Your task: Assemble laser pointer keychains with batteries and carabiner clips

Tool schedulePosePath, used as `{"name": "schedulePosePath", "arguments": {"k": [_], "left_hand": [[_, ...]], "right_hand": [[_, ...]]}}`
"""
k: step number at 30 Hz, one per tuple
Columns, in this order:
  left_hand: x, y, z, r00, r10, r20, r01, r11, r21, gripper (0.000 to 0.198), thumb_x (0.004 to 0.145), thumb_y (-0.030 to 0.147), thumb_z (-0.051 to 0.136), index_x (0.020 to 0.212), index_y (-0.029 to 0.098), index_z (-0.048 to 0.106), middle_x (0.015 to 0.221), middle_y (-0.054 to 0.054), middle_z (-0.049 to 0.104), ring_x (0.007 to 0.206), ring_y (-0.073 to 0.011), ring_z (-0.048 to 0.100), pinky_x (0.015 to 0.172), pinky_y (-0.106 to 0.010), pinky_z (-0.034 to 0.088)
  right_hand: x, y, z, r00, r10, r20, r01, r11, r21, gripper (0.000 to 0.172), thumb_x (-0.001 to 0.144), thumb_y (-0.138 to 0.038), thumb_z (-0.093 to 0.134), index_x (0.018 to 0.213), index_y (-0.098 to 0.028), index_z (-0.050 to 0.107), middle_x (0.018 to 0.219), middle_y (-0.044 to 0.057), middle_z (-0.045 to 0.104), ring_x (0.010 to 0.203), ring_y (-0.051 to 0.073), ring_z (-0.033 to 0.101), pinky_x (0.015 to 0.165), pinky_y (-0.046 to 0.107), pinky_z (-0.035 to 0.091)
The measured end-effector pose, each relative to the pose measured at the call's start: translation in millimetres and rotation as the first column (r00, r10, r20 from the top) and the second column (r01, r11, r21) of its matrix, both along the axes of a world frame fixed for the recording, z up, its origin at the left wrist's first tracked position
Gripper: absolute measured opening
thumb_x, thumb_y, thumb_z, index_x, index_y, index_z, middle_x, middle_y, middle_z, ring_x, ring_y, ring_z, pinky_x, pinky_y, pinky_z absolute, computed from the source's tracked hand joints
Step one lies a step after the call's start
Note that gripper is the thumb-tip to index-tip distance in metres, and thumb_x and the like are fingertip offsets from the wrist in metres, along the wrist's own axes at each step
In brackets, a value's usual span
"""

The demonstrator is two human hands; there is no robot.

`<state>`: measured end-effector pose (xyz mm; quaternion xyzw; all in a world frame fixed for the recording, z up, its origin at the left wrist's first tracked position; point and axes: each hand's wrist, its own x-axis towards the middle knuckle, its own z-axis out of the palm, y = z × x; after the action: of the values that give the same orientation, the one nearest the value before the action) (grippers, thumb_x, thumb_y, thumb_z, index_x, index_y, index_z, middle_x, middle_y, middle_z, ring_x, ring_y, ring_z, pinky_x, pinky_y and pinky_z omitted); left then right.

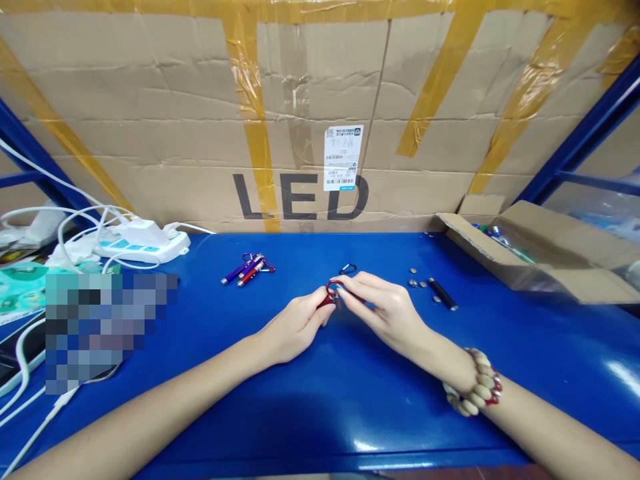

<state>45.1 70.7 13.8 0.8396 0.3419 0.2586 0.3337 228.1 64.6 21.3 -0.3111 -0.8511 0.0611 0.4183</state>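
My left hand (295,327) is closed around a small red penlight (326,301), most of it hidden by my fingers. A red carabiner (330,285) sits at its end, and my right hand (385,310) pinches this clip between thumb and fingers. Both hands meet just above the blue table. Just beyond them lies a black carabiner (347,269). Several purple and red penlights (245,270) with clips lie together to the left. Right of my hands are a black penlight tube (443,295) and several button cells (423,285).
A blue table (320,413) bears everything. An open cardboard box (515,267) with small parts stands at right. At left are a white power strip (145,248), cables (23,353) and a blurred-out patch. A large taped carton (190,120) marked LED closes off the back.
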Motion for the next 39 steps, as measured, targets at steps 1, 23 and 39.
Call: {"name": "schedulePosePath", "arguments": {"k": [1,23,39], "left_hand": [[-0.1,0.1,-0.2,1.0,0.003,-0.001,-0.003,1.0,0.002,0.02,0.092,0.027,0.028,0.08,0.019,0.042,0.069,0.002,0.05,0.062,-0.0115,0.046,0.062,-0.023,0.037],[-11.6,17.4,3.6,0.632,0.594,-0.498,-0.279,0.774,0.569,0.026,0.091,0.024,0.035,0.102,0.017,0.057,0.098,-0.008,0.059,0.093,-0.023,0.057,0.068,-0.03,0.047],[-13.7,18.2,3.1,0.755,0.58,-0.307,-0.218,0.663,0.716,0.024,0.086,0.021,0.038,0.099,0.016,0.057,0.094,-0.01,0.059,0.089,-0.0254,0.053,0.077,-0.037,0.044]], "right_hand": [[0.0,0.1,0.1,1.0,-0.004,0.003,0.004,1.0,-0.013,0.025,0.09,-0.021,0.045,0.108,-0.013,0.059,0.086,0.006,0.061,0.075,0.012,0.057,0.069,0.023,0.046],[71.4,29.8,32.7,0.491,-0.676,0.55,0.838,0.539,-0.085,0.047,0.075,-0.048,0.058,0.11,-0.017,0.061,0.103,0.011,0.063,0.081,0.024,0.064,0.066,0.032,0.049],[179.1,32.5,75.4,0.333,-0.882,0.333,0.943,0.311,-0.119,0.032,0.071,-0.037,0.059,0.088,-0.011,0.069,0.081,0.014,0.067,0.072,0.022,0.063,0.057,0.029,0.045]]}}
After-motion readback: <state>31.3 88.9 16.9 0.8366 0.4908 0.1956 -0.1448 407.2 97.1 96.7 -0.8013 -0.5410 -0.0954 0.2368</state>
